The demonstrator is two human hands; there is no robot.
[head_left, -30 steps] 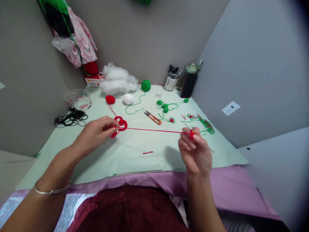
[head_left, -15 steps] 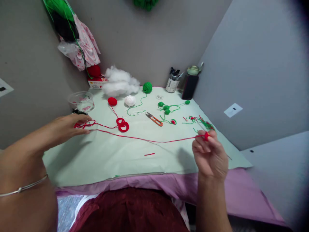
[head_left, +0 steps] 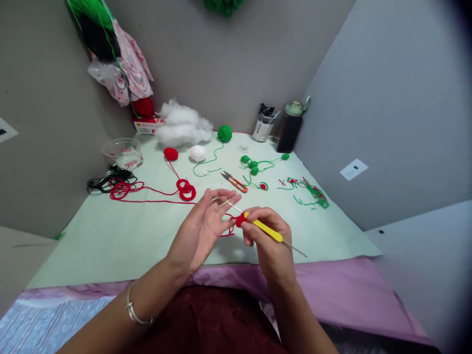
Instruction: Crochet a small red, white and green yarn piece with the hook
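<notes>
Near the table's front edge, my right hand (head_left: 271,238) grips a crochet hook with a yellow handle (head_left: 267,229) and pinches a small red crochet piece (head_left: 241,220). The hook's thin metal tip points up and left toward my other hand. My left hand (head_left: 202,226) is just left of the piece, palm up with its fingers apart, and the red yarn passes by its fingers. That yarn runs back to a loose red tangle (head_left: 123,189) on the left of the table. Red crocheted rings (head_left: 186,190) lie behind my left hand.
Orange-handled snips (head_left: 235,182) lie behind my hands. White stuffing (head_left: 183,123), a green yarn ball (head_left: 224,133), a cup of tools (head_left: 262,129) and a dark bottle (head_left: 290,132) stand at the back. Green and red scraps (head_left: 317,195) lie right, a clear tub (head_left: 123,153) left.
My left hand has left the red tangle and come over to the centre. My right hand has moved left with the red piece, and the yellow hook now shows. Black yarn is uncovered at the left.
</notes>
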